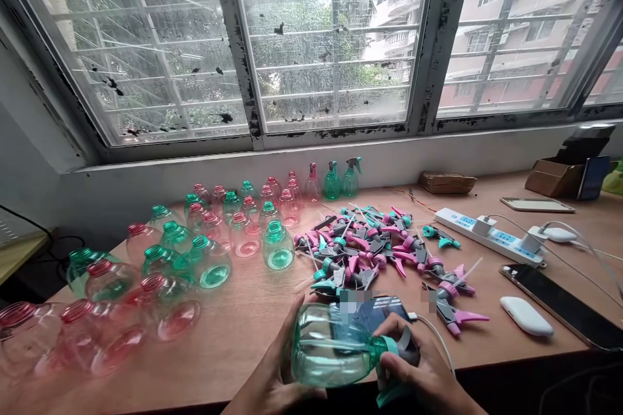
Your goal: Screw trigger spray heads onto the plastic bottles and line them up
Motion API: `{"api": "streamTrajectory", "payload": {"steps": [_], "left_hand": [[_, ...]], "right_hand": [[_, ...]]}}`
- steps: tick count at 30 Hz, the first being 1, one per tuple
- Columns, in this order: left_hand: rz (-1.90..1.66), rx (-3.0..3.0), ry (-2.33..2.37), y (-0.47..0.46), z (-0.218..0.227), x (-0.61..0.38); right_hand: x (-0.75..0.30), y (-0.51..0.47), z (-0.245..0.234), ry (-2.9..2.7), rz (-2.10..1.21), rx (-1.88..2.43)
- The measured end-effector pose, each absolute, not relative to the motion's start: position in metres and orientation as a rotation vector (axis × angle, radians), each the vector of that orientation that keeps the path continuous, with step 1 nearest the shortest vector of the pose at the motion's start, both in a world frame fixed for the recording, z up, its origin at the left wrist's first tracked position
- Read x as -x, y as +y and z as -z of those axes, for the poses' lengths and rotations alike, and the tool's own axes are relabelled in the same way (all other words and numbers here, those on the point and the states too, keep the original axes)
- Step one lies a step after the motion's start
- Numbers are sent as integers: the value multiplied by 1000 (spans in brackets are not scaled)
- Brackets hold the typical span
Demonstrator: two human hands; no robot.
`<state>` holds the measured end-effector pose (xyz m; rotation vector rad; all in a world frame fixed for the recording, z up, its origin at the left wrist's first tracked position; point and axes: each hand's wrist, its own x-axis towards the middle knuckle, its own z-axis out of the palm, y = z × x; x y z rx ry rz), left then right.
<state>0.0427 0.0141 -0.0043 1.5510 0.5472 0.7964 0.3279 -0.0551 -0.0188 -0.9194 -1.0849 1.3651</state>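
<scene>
A clear green spray bottle (326, 353) lies sideways between my hands at the table's front edge. My left hand (287, 363) is wrapped round its base end. At the neck, my right hand (413, 360) grips the green-and-grey trigger sprayer head (389, 345), which sits on the bottle's mouth. The dip tube shows inside the bottle. Whether the collar is fully threaded I cannot tell. Just behind the bottle lies a phone (382, 311) with a white cable, partly hidden by it. A heap of pink, green and grey sprayer heads (370, 240) spreads beyond.
Several open green and pink bottles (209, 262) stand on the left of the table (233, 337). Three bottles with sprayers (332, 181) stand by the wall. To the right are a power strip (487, 237), a black phone (559, 305) and a white earbud case (526, 316).
</scene>
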Motion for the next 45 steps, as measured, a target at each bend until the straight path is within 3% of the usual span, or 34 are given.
{"api": "streamTrajectory", "payload": {"steps": [45], "left_hand": [[-825,-1565,427,6,-12,-46]], "right_hand": [[-323,-52,20,-1102,-1225,1007]]}}
